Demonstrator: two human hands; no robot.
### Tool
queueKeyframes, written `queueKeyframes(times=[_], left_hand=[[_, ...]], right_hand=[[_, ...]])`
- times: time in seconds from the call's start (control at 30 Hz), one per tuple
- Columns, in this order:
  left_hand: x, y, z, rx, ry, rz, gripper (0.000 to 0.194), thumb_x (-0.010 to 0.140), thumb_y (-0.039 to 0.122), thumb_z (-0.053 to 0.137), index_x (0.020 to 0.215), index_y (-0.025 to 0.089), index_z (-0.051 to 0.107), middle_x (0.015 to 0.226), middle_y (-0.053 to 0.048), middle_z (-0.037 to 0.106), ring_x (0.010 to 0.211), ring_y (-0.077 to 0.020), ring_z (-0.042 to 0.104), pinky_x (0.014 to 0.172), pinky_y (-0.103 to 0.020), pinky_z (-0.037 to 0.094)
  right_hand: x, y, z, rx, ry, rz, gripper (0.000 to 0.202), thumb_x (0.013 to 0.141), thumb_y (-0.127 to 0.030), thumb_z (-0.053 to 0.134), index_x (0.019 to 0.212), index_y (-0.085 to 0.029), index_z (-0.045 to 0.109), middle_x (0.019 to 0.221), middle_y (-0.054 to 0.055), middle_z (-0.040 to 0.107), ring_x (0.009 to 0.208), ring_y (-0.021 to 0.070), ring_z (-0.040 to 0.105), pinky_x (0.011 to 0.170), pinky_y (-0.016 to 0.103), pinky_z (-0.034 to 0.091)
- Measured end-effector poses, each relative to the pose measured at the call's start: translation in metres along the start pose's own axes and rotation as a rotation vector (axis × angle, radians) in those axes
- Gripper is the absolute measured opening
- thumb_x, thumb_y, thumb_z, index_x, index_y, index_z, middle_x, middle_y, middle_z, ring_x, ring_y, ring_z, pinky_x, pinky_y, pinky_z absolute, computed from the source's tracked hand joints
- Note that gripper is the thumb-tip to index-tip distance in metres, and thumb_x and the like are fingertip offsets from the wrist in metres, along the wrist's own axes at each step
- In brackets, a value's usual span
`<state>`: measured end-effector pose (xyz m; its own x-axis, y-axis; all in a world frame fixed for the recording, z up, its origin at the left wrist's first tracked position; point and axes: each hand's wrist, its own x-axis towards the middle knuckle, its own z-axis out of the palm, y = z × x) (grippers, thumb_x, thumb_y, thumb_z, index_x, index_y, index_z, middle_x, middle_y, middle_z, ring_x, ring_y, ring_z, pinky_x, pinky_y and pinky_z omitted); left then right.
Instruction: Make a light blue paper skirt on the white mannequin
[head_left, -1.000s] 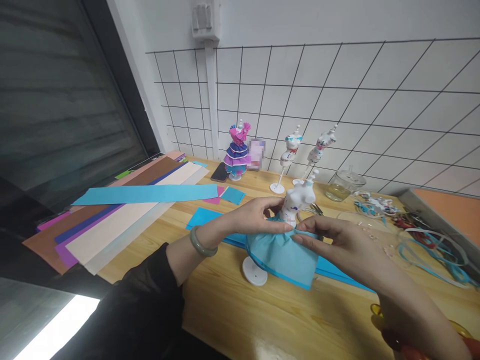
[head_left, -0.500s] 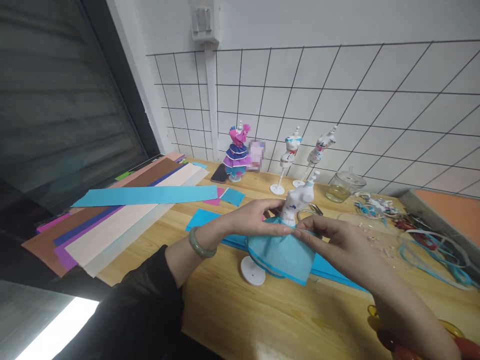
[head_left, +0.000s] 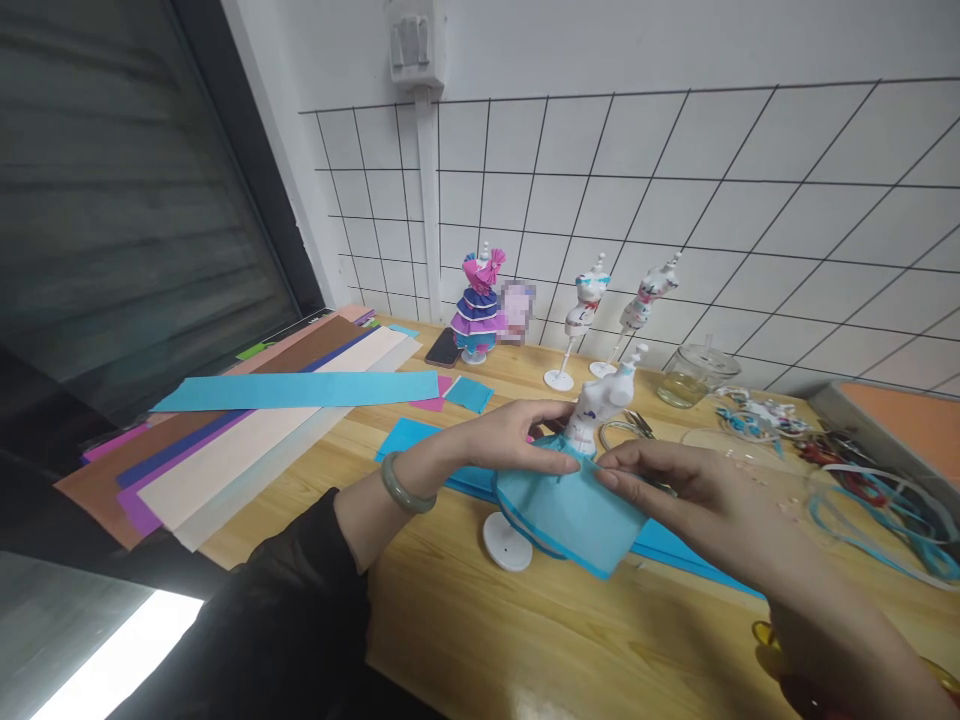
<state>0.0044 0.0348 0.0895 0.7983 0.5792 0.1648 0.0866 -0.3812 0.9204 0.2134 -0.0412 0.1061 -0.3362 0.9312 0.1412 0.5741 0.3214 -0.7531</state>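
Note:
A small white dress form (head_left: 602, 400) leans to the right between my hands, its round white base (head_left: 508, 542) showing at the lower left. Around its waist hangs a sheer light blue skirt (head_left: 574, 515) with darker blue edges. My left hand (head_left: 529, 440) is wrapped round the waist from the left, its thumb pressing the gathered top of the skirt. On the right, my right hand (head_left: 667, 478) pinches the skirt's upper edge between thumb and fingertips, close to the waist.
Blue sheets (head_left: 409, 437) lie under and behind the skirt. Long coloured strips (head_left: 300, 390) are stacked at left. Behind stand a dressed form (head_left: 478, 305), two bare forms (head_left: 587, 305), a phone (head_left: 443, 347) and a glass teapot (head_left: 690, 378). Cords (head_left: 885, 510) and a grey tray (head_left: 862, 410) are at right.
My right hand has moved slightly right and away from my left thumb, drawing the skirt's top edge and its right corner outward. The whole view has shifted a little.

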Motion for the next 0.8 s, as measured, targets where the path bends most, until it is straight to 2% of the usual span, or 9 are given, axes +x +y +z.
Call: queueKeyframes(times=[0.1,0.2,0.4,0.57,0.8], left_hand=[[-0.0002,-0.0002,-0.0005,0.001,-0.01,0.0,0.041,0.075,0.038,0.068,0.109,0.017,0.06,0.108,-0.006,0.06,0.104,-0.0201,0.053,0.085,-0.032,0.043],[-0.001,0.0007,-0.0006,0.005,-0.012,0.017,0.037,0.076,0.037,0.067,0.107,0.017,0.061,0.108,-0.005,0.06,0.104,-0.0192,0.053,0.086,-0.032,0.042],[-0.0023,0.0031,0.0015,0.022,0.0,0.015,0.044,0.075,0.035,0.068,0.115,0.019,0.059,0.111,-0.005,0.061,0.105,-0.0194,0.054,0.089,-0.034,0.042],[-0.0016,0.0019,0.0026,0.061,-0.002,0.014,0.043,0.077,0.034,0.066,0.116,0.019,0.059,0.114,-0.005,0.061,0.109,-0.0203,0.053,0.09,-0.032,0.042],[-0.0012,-0.0018,0.0019,0.077,-0.011,0.068,0.046,0.079,0.037,0.065,0.121,0.019,0.056,0.116,-0.006,0.06,0.109,-0.0203,0.053,0.089,-0.031,0.041]], right_hand=[[-0.0005,-0.0022,0.0005,0.002,-0.023,-0.014,0.03,0.085,-0.05,0.057,0.081,-0.024,0.072,0.078,0.003,0.069,0.068,0.0164,0.06,0.058,0.027,0.049],[0.0009,-0.0053,0.0019,-0.011,0.012,-0.038,0.028,0.084,-0.049,0.058,0.078,-0.025,0.072,0.078,0.003,0.071,0.068,0.0166,0.061,0.061,0.028,0.05],[0.0032,-0.0051,0.0054,-0.045,0.116,-0.005,0.028,0.08,-0.051,0.061,0.077,-0.025,0.07,0.074,0.003,0.07,0.067,0.0179,0.062,0.059,0.029,0.05],[0.0035,-0.0022,0.0079,-0.029,0.113,0.017,0.029,0.08,-0.052,0.061,0.075,-0.023,0.065,0.069,0.002,0.065,0.063,0.0163,0.058,0.054,0.027,0.046],[0.0055,0.0024,0.0084,0.02,0.128,0.037,0.031,0.077,-0.052,0.064,0.075,-0.022,0.063,0.07,0.002,0.062,0.065,0.0161,0.055,0.055,0.028,0.045]])
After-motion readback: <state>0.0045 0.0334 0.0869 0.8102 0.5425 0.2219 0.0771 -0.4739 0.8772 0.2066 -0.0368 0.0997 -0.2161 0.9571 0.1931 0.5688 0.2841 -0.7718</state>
